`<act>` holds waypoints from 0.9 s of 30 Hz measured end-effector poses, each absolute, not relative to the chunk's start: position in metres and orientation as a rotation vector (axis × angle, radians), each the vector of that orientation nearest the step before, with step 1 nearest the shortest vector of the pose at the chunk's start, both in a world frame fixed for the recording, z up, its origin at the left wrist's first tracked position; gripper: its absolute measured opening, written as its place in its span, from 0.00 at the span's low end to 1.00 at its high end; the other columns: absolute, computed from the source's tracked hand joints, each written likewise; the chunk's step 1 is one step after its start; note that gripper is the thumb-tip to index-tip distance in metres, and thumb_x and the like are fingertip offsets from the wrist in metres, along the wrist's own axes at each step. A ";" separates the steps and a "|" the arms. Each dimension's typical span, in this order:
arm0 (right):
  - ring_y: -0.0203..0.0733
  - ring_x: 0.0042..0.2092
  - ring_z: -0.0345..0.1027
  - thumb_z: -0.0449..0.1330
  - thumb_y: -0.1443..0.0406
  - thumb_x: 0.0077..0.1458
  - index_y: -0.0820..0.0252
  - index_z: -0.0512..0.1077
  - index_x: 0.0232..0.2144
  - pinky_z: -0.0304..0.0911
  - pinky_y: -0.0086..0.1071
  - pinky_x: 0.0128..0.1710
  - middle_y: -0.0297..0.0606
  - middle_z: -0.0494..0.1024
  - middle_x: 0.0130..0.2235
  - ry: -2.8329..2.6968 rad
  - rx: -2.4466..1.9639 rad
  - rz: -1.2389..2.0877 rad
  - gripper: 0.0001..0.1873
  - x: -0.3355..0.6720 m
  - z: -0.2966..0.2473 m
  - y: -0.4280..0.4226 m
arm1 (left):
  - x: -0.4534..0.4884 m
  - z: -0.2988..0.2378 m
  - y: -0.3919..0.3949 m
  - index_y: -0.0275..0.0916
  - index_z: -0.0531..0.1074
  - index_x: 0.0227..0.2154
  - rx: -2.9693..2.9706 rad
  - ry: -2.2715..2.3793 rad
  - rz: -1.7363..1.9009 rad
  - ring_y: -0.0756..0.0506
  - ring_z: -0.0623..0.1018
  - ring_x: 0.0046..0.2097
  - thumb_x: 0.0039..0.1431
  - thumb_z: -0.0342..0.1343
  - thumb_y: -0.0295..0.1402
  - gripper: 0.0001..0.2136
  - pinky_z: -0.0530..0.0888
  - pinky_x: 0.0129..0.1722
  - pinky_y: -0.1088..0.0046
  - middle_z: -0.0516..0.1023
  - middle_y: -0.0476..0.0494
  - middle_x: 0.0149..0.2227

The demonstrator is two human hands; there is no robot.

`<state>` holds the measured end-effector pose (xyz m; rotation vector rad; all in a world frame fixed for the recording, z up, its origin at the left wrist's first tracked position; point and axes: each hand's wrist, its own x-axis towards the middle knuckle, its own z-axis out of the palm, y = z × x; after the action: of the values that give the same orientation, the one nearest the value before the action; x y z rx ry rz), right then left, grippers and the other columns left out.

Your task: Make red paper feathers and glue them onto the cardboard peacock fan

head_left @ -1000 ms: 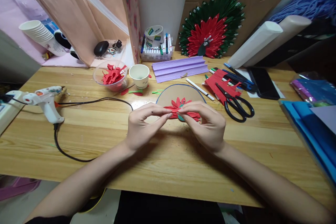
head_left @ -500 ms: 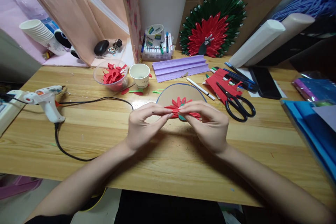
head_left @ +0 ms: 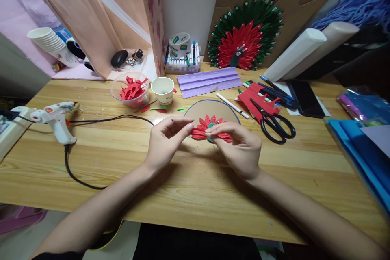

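A round cardboard disc with a blue rim lies on the table, partly covered by a layered fan of red paper petals with a green piece at its centre. My left hand is closed in a pinch at the left tips of the petals; what its fingertips hold, if anything, is hidden. My right hand pinches with thumb and forefinger over the green centre, and the thing between them is too small to name. Both wrists hover over the table's near half.
A hot glue gun with its cord stands left. Behind are a bowl of red scraps, a paper cup, purple crepe paper and a white marker. Black scissors rest on red paper. A red-green paper peacock leans behind.
My left hand has drawn back a little to the left, away from the right fingertips. My right hand keeps its pinch near the green centre. The view has tilted slightly.
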<state>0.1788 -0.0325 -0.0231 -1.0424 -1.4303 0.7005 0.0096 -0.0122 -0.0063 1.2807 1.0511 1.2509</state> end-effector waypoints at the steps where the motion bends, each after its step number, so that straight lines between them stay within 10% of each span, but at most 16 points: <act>1: 0.40 0.35 0.74 0.63 0.74 0.48 0.58 0.74 0.29 0.71 0.37 0.40 0.34 0.78 0.31 -1.446 -1.043 0.694 0.07 0.178 -0.024 -0.033 | 0.009 -0.006 -0.011 0.36 0.77 0.32 1.267 1.061 1.237 0.50 0.79 0.33 0.50 0.62 0.31 0.06 0.78 0.34 0.76 0.81 0.45 0.32; 27: 0.40 0.35 0.74 0.61 0.75 0.49 0.56 0.71 0.28 0.71 0.36 0.37 0.36 0.79 0.32 -1.648 -0.968 0.524 0.09 0.179 -0.028 -0.034 | 0.007 -0.007 -0.007 0.35 0.72 0.33 1.168 1.066 1.104 0.51 0.77 0.29 0.48 0.63 0.33 0.10 0.75 0.32 0.76 0.76 0.48 0.27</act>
<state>0.1789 -0.0343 -0.0282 -0.9678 -1.6478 0.5237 0.0065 -0.0071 -0.0074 1.1681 1.0655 1.1037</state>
